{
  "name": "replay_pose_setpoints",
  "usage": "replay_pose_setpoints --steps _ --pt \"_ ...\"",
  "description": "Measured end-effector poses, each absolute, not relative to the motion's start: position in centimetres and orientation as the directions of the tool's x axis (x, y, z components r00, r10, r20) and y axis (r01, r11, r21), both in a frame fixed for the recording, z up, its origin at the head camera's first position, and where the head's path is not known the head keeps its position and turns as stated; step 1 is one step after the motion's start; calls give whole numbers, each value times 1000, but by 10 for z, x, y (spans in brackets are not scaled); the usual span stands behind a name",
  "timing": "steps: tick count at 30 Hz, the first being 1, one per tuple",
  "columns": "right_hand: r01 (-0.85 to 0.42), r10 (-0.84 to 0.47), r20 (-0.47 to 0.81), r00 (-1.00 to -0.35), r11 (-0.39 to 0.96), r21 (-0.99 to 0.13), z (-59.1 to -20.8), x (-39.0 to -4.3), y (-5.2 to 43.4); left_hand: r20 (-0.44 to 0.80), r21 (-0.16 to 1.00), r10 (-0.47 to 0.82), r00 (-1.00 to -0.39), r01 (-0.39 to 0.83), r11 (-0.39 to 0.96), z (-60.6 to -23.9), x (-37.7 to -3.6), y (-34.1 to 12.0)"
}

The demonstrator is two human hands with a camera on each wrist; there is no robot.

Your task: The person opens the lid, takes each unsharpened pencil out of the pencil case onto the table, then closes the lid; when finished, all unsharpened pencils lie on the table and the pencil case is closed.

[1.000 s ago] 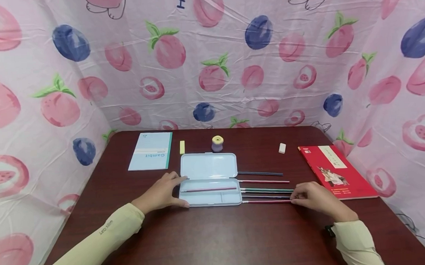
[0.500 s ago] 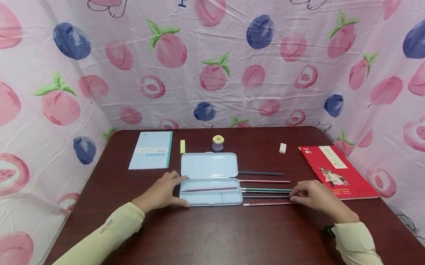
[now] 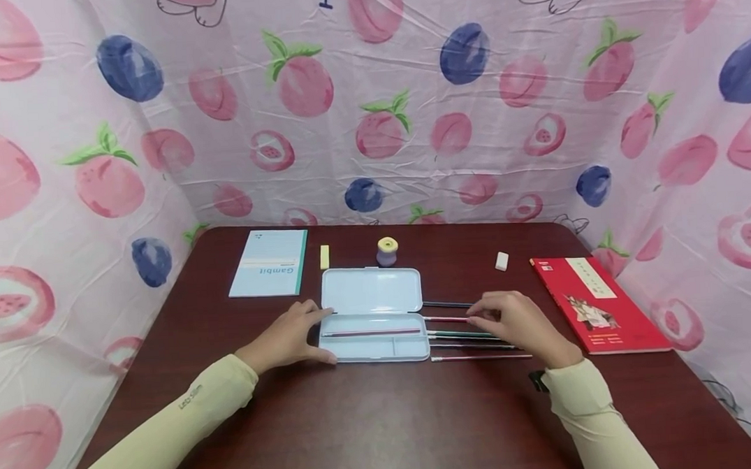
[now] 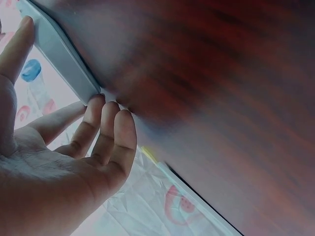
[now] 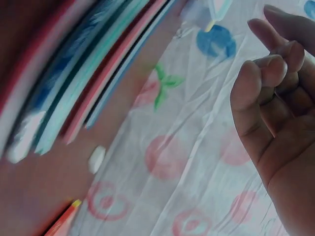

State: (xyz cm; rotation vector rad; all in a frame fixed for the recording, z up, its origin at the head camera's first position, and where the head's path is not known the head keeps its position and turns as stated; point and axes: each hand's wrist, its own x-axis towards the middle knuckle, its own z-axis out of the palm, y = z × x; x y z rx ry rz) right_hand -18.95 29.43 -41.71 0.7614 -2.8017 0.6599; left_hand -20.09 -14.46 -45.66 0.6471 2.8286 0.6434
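A light blue pencil case (image 3: 362, 350) lies open on the table with a red pencil (image 3: 373, 332) inside. My left hand (image 3: 286, 340) holds its left end, thumb at the near corner and index finger by the hinge. Right of the case several pencils lie side by side: a dark blue pencil (image 3: 446, 304), a red pencil (image 3: 445, 319), a green pencil (image 3: 462, 333), a dark pencil (image 3: 465, 345) and, nearest me, another red pencil (image 3: 481, 357). Above them hovers my right hand (image 3: 521, 326), fingers loosely bent around nothing, as the right wrist view (image 5: 280, 98) also shows.
Behind the case stand a yellow-topped round object (image 3: 387, 251) and a yellow strip (image 3: 325, 257). A blue notebook (image 3: 267, 274) lies at the back left. A white eraser (image 3: 501, 261) and a red book (image 3: 595, 309) are on the right. Patterned cloth (image 3: 370, 123) hangs behind the table.
The nearest red pencil has come toward me, away from the dark one, and is let go. My right hand has then moved left and away from me over the pencils. The left hand keeps its place.
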Motion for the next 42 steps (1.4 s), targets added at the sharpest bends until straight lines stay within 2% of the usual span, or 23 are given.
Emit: replay_pose_setpoints --steps 9,18,34,42 --pt "-595 -545 238 -804 749 -292 -407 -211 246 -77 448 441 -894 364 817 -455 -200 -145" --pt "-665 -634 202 -747 709 -236 -428 -222 212 -81 443 438 -895 361 820 -456 -200 -145" --pt "-589 -608 20 -794 760 -274 -442 -230 193 -80 456 445 -892 364 812 -455 -200 -144" --pt "-588 -601 26 -799 771 -245 -441 -229 191 -75 453 444 -893 366 813 -455 -200 -143"
